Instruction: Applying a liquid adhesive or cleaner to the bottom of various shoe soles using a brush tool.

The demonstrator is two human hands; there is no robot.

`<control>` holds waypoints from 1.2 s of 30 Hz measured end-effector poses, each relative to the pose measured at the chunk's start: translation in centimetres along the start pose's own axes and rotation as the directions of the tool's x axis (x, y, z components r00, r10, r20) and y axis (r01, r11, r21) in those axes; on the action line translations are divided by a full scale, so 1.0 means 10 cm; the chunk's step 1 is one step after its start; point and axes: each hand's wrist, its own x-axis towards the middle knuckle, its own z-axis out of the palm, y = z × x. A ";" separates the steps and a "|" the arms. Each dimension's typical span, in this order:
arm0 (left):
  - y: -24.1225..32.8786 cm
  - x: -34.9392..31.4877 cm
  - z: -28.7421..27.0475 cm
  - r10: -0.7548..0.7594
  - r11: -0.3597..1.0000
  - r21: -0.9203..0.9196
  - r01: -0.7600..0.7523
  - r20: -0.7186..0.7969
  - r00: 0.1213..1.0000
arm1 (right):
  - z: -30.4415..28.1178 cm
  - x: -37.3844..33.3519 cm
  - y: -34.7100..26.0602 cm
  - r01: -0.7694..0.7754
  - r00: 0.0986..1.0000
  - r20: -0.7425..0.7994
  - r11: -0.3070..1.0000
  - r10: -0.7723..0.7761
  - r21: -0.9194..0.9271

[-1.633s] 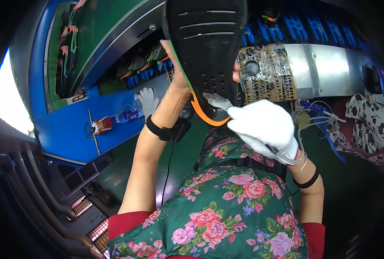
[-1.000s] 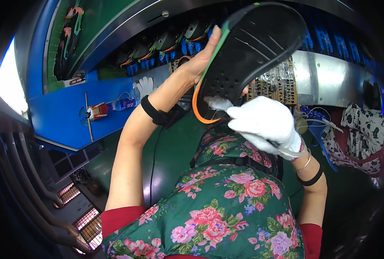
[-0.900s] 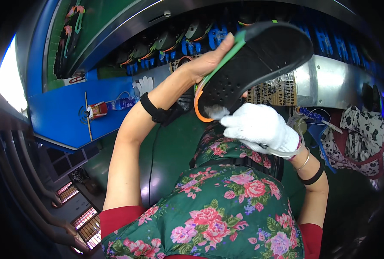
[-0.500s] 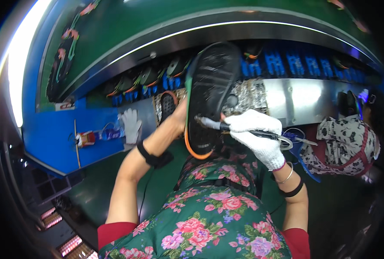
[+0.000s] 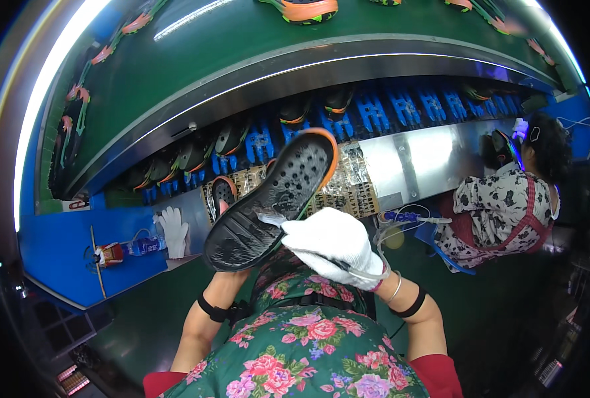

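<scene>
A black shoe sole (image 5: 294,182), with an orange rim at its far end and a green edge, is held tilted in front of me. Its hollow inner face, studded with round holes, is turned up. My left hand (image 5: 234,277) grips it from underneath, mostly hidden behind it; a fingertip shows at the left edge. White-gloved, my right hand (image 5: 328,245) is closed round a brush with a tube running back past the wrist. The pale bristles of the brush (image 5: 270,217) touch the middle of the sole, where wet-looking streaks shine.
Another sole (image 5: 223,192) lies on the taped brown covering (image 5: 351,179) of the bench. Behind it, blue holders (image 5: 372,114) carry several shoes below a green conveyor belt (image 5: 242,60). A white glove (image 5: 173,231) and a bottle (image 5: 144,245) lie left. A co-worker (image 5: 501,212) sits right.
The sole has swung from nearly upright to a slant, its far end now to the right and its near end left. My right hand has moved left and down. The view has shifted.
</scene>
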 end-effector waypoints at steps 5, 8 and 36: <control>-0.10 0.10 -0.07 -0.140 0.990 0.070 0.123 0.380 0.914 | 0.02 -0.03 -0.08 0.012 0.995 -0.095 0.998 -0.017 -0.058; -0.22 0.24 -0.10 -0.071 0.995 -0.036 0.089 0.356 0.932 | 0.01 0.01 -0.09 0.018 0.996 -0.083 0.996 -0.025 -0.087; -0.38 0.30 -0.14 -0.128 0.988 0.123 0.091 0.344 0.930 | 0.11 0.46 -0.06 0.182 0.982 0.000 0.954 -0.187 -0.240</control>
